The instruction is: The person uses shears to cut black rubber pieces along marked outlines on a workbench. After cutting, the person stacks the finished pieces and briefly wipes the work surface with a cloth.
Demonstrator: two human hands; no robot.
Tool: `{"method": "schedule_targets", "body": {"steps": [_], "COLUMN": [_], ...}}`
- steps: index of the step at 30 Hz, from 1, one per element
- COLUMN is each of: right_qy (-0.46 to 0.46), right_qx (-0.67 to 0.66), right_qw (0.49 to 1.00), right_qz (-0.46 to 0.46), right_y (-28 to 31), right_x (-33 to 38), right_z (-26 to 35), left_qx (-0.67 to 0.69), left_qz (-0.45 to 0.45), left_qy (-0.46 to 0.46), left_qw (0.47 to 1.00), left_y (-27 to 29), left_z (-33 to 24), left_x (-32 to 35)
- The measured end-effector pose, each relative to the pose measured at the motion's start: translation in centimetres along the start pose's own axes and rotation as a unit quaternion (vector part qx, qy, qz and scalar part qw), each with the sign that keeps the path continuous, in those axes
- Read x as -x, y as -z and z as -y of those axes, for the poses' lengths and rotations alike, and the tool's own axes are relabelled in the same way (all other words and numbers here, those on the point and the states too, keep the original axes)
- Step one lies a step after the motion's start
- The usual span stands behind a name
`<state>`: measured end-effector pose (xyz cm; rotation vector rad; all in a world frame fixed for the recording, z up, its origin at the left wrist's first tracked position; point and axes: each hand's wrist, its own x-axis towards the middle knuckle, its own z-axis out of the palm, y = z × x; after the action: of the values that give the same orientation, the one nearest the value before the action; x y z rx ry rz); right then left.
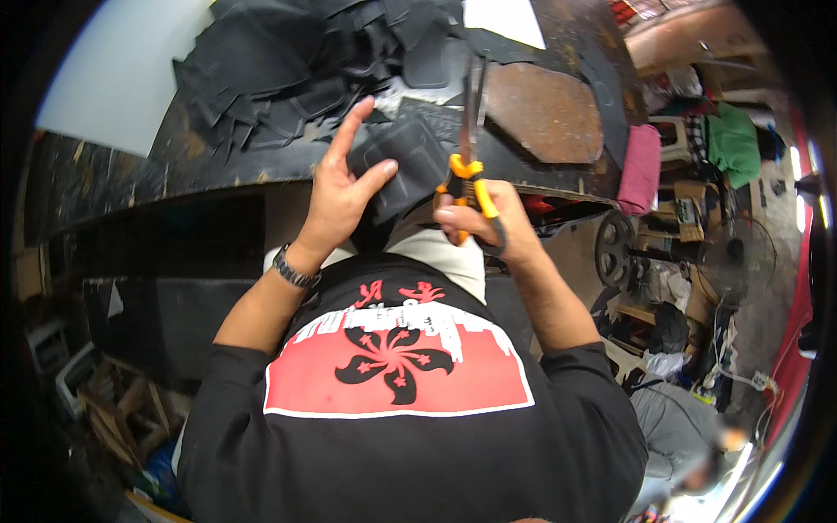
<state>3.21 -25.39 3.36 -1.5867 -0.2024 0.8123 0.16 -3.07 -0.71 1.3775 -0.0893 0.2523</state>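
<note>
My left hand (343, 196) grips a flat black leather-like piece (408, 166) with rounded corners, the thumb on top and the index finger stretched out past its edge. A paler outline runs inside the piece's border. The fingers underneath it are hidden. In my right hand (501, 218) is a pair of scissors (468, 167) with yellow and black handles. Their long blades point away from me over the table, just right of the black piece, and look slightly blurred. Whether the blades are parted is hard to make out.
Many black cut pieces (270, 52) lie heaped on the dark worktable (113, 187). A worn brown board (545, 113) sits at right, with a pink roll (640, 170) by the table's edge. A fan (737, 253) stands further right. Another person (676, 427) is at lower right.
</note>
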Motion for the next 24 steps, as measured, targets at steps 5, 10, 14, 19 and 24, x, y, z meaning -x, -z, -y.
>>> {"method": "schedule_targets", "body": {"steps": [5, 10, 14, 19, 24], "right_qy": [-0.049, -0.14, -0.148, -0.16, -0.149], "right_qx": [-0.035, 0.051, 0.122, 0.093, 0.08], "right_qw": [0.99, 0.976, 0.968, 0.976, 0.977], "right_qz": [0.124, 0.161, 0.161, 0.111, 0.131], "right_y": [1.4, 2.1, 1.8, 0.9, 0.7], "right_x": [2.4, 4.2, 4.1, 3.2, 2.8], "right_z": [-1.8, -3.8, -4.1, -3.6, -2.9], "left_qx": [0.068, 0.072, 0.057, -0.026, -0.125], "left_qz": [-0.061, -0.067, -0.038, 0.021, 0.044], "left_qy": [-0.013, -0.045, -0.044, 0.011, -0.016], "left_qw": [0.996, 0.994, 0.997, 0.999, 0.991], "left_y": [1.4, 1.3, 0.7, 1.1, 2.3], "left_z": [-0.8, -0.9, -0.8, -1.5, -2.5], "left_x": [-0.4, -0.4, -0.2, 0.7, 0.8]}}
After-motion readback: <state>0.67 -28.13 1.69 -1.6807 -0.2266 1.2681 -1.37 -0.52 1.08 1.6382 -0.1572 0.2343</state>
